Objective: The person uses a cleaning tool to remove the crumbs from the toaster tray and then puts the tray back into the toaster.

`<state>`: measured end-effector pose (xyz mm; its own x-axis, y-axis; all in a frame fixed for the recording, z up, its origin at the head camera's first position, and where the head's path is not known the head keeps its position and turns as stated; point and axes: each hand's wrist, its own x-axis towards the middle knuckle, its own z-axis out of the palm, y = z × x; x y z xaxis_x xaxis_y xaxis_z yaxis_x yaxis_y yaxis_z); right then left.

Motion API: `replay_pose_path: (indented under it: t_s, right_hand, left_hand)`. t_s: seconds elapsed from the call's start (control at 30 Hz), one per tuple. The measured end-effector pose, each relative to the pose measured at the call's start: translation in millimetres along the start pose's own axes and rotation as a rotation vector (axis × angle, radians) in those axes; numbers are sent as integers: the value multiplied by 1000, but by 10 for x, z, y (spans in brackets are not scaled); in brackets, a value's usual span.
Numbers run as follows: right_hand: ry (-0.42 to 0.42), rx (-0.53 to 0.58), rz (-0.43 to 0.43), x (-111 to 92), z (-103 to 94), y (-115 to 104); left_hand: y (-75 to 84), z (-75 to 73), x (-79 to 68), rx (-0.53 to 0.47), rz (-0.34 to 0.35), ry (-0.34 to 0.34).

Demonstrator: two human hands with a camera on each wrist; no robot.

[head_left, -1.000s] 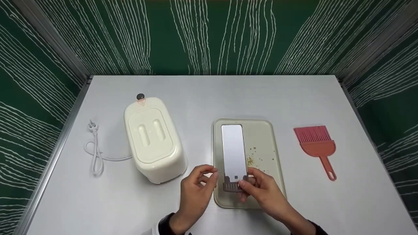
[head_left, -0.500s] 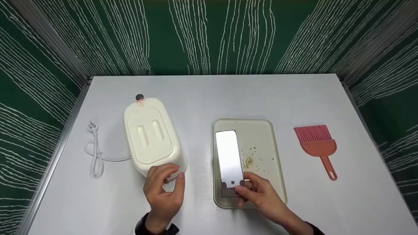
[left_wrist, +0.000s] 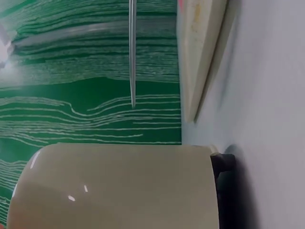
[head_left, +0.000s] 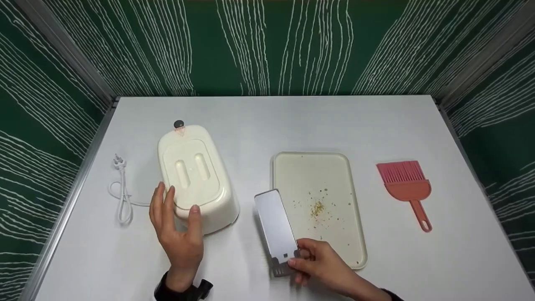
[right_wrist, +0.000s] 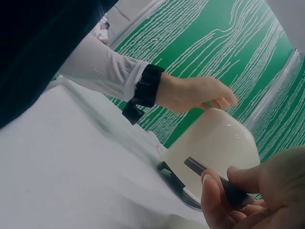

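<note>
A cream toaster (head_left: pixel 190 167) with a lid on top stands at the left of the table. My left hand (head_left: pixel 177 234) rests at its near left corner, fingers spread and fairly straight over the lid's edge. The right wrist view shows that left hand (right_wrist: pixel 195 93) against the toaster's top (right_wrist: pixel 219 136). My right hand (head_left: pixel 322 263) pinches a flat, shiny crumb tray (head_left: pixel 275 223) by its grey ridged end, thumb on top. Seen nearly edge-on in the right wrist view, the crumb tray (right_wrist: pixel 209 174) sits between thumb and fingers. It overlaps the left side of a cream serving tray (head_left: pixel 309 171).
Crumbs (head_left: pixel 317 209) lie scattered on the serving tray. A red brush (head_left: pixel 407 190) lies to its right. The toaster's white cord and plug (head_left: pixel 122 188) are coiled at the left. Green walls with white lines (head_left: pixel 276 46) close in the table's back and sides.
My right hand has drawn the crumb tray left and toward me, off most of the serving tray. My left hand has moved left from beside the serving tray to the toaster, its fingers spreading.
</note>
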<state>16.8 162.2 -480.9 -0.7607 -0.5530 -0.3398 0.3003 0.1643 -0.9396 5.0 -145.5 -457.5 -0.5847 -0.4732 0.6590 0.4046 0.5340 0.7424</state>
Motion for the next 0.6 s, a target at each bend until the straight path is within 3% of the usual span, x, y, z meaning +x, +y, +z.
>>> replay_pose_path:
  t_s: [0.3,0.6]
  right_hand:
    - [-139,81,48,5,98,99]
    - [-209,149,96,29,153,185]
  left_hand:
    - [-76,-2,-49,-25,-120,-40]
    - [-114,-6,-32,-42,-149,-61]
